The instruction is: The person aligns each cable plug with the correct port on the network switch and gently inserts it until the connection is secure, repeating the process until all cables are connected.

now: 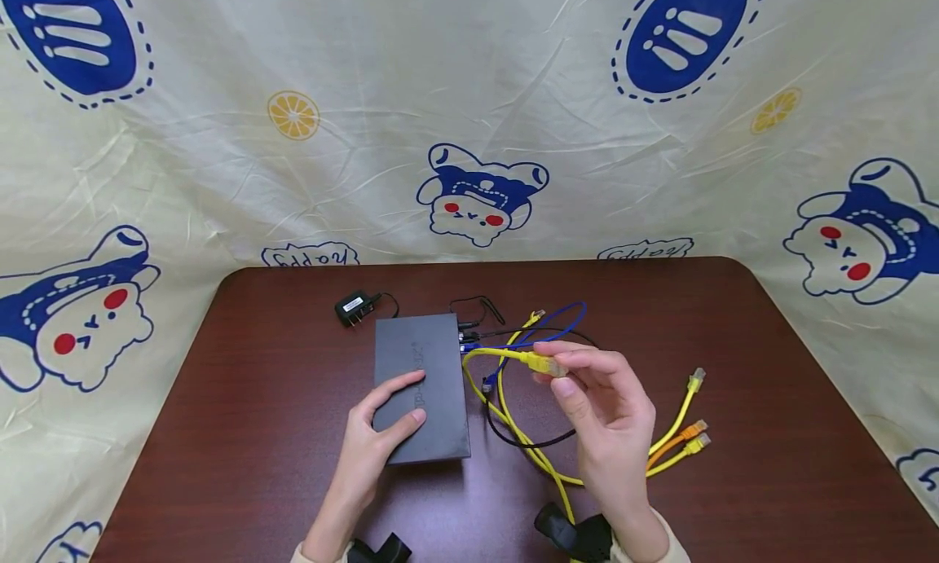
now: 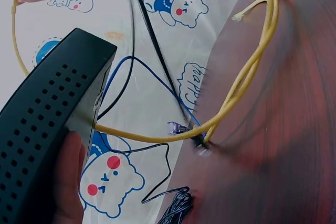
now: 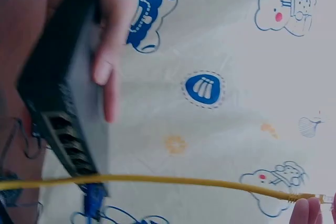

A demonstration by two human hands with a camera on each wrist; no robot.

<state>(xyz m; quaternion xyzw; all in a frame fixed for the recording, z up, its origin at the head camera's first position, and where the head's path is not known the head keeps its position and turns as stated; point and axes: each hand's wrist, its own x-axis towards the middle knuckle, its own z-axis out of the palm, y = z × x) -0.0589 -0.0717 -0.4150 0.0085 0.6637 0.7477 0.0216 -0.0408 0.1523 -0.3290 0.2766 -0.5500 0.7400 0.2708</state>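
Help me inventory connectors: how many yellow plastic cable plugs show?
4 plugs: one pinched by the right hand, one beyond it by the thin blue cable, two right of it. Others may be hidden.

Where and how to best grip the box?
Box: I'd take its long left edge, coming from the person's left, thumb on top, fingers underneath. It's a flat slab, so an edge pinch should suit it, and the left hand holds that side. Avoid the right: a blue plug sticks out there.
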